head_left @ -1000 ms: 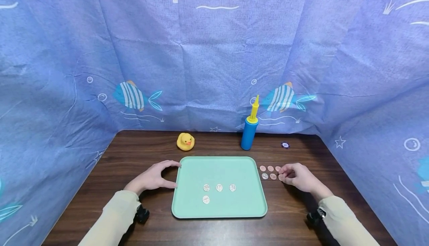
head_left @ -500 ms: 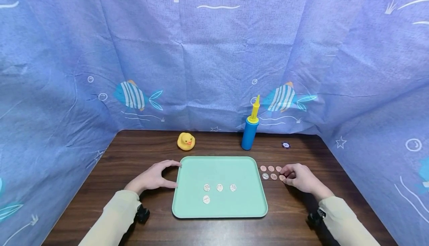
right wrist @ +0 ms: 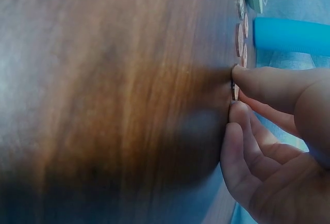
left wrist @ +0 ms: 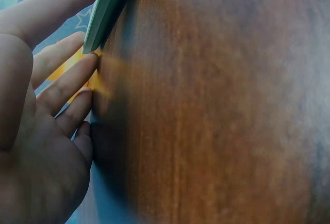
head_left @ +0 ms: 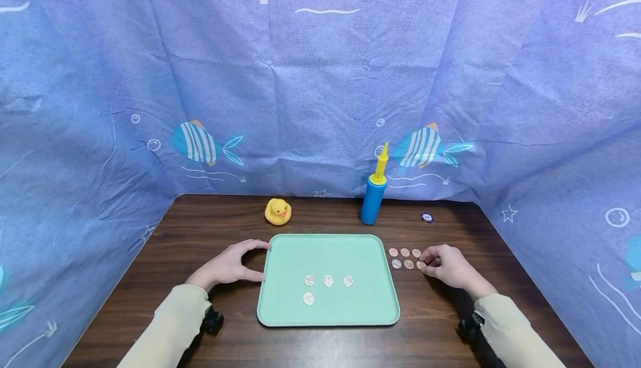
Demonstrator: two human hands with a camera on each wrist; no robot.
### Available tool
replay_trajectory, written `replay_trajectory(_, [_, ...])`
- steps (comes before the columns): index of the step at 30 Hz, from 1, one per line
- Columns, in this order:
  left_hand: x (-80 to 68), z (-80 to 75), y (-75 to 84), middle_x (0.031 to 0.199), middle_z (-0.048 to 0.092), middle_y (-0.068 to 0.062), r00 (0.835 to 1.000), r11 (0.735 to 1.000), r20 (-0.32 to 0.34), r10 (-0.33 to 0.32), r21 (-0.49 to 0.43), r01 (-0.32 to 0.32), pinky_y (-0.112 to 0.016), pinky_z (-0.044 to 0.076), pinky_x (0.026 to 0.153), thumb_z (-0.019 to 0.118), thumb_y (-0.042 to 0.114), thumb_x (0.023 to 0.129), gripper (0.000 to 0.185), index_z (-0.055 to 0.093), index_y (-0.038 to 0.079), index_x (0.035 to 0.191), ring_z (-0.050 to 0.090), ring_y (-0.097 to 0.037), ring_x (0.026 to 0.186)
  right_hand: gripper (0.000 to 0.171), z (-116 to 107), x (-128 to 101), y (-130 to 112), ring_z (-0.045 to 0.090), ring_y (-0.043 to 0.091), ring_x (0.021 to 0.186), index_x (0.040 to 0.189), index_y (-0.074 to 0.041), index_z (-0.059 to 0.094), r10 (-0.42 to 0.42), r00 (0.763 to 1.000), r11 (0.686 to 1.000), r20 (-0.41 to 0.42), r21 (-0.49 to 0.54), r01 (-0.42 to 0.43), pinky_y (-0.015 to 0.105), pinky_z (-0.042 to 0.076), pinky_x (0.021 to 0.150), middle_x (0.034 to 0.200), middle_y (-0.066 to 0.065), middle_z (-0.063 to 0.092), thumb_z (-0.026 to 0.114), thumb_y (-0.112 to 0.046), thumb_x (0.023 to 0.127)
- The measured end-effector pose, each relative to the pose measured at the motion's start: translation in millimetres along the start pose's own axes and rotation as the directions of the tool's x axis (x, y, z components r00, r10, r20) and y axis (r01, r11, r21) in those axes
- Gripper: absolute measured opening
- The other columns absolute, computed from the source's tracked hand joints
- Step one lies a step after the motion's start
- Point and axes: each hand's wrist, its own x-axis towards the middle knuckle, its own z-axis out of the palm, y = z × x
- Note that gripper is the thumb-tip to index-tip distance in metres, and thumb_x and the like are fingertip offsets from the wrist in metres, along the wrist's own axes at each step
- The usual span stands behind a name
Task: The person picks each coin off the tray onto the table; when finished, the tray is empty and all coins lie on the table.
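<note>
A mint-green tray [head_left: 350, 251] lies in the middle of the dark wooden table [head_left: 210, 229], with several silver coins [head_left: 328, 280] on it. My left hand [head_left: 252, 262] rests at the tray's left edge [left wrist: 108, 7], index finger at the far corner and thumb against the side, fingers fairly straight. Right of the tray lie several copper coins [head_left: 404, 252] in two rows. My right hand [head_left: 424, 262] is at the rows' right end. In the right wrist view its thumb and index fingertips [right wrist: 242, 74] pinch one copper coin [right wrist: 235, 91] on the wood.
A yellow rubber duck [head_left: 277, 211] sits behind the tray's left corner. A blue and yellow hand pump [head_left: 373, 198] stands behind its right corner, with a small dark disc [head_left: 427, 217] further right. Blue fish-print cloth [head_left: 320, 78] walls the table on three sides.
</note>
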Motion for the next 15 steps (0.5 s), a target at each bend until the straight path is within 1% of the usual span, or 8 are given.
replay_trajectory(5, [0.2,0.1,-0.4,0.155,0.052,-0.003,1.0,1.0,0.0,0.0,0.0,0.0,-0.061,0.036,0.118,0.09,0.047,0.082,0.074,0.06,0.026,0.146,0.043,-0.032,0.148,0.01,1,-1,-1,0.062,0.002,0.067,0.089,-0.011,0.075,0.009,1.0,1.0,-0.002,0.013,-0.008,0.028,0.052,0.066,0.078,-0.008,0.069,0.083,-0.007,0.086])
replay_trajectory(9, [0.1,-0.1,0.1,0.156,0.052,-0.003,1.0,1.0,0.001,0.0,-0.002,0.0,-0.062,0.036,0.118,0.091,0.046,0.082,0.074,0.06,0.026,0.146,0.043,-0.033,0.148,0.009,-1,1,0,0.061,0.001,0.068,0.091,-0.011,0.076,0.019,1.0,1.0,-0.008,0.002,-0.019,0.027,0.052,0.066,0.079,-0.009,0.069,0.084,-0.012,0.088])
replay_trajectory(11, [-0.2,-0.3,0.4,0.156,0.052,-0.004,1.0,1.0,0.003,0.002,-0.005,-0.002,-0.062,0.036,0.118,0.091,0.046,0.082,0.074,0.06,0.025,0.146,0.042,-0.034,0.148,0.008,-2,3,0,0.06,0.001,0.067,0.092,-0.012,0.076,0.022,0.999,1.0,-0.025,-0.011,-0.022,0.026,0.051,0.065,0.079,-0.011,0.07,0.083,-0.015,0.09])
replay_trajectory(15, [-0.4,-0.6,0.3,0.156,0.052,-0.004,1.0,1.0,0.002,0.003,-0.001,-0.003,-0.062,0.036,0.118,0.09,0.046,0.082,0.075,0.06,0.025,0.147,0.043,-0.034,0.148,0.005,-6,10,-5,0.057,0.002,0.068,0.093,-0.013,0.078,0.025,0.996,0.999,-0.083,-0.034,-0.028,0.027,0.049,0.066,0.079,-0.012,0.07,0.08,-0.018,0.094])
